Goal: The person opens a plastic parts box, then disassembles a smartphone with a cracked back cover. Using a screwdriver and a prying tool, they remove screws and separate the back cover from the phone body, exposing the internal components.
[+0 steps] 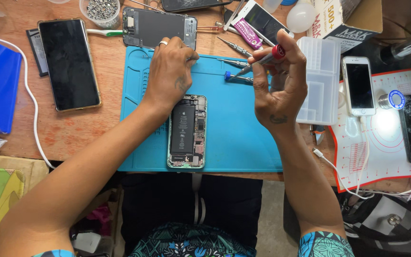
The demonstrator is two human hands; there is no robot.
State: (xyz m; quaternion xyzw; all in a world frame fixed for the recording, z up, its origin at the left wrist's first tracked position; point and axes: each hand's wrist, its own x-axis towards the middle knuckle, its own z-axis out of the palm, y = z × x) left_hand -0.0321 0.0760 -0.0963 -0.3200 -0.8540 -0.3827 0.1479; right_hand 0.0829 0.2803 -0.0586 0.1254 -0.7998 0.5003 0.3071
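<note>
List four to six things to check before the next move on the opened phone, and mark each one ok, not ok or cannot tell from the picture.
1. Opened phone lies flat on the blue mat, insides up: ok.
2. Left hand steadies the phone: not ok; it rests on the mat above the phone, fingertips near the removed screen.
3. Right hand grips the red-capped screwdriver: ok.
4. Screwdriver tip is on a screw: not ok; it is held up, off the phone.
5. Spare blue-capped screwdriver within reach on the mat: ok.
6. Parts tray has a free compartment: cannot tell.
</note>
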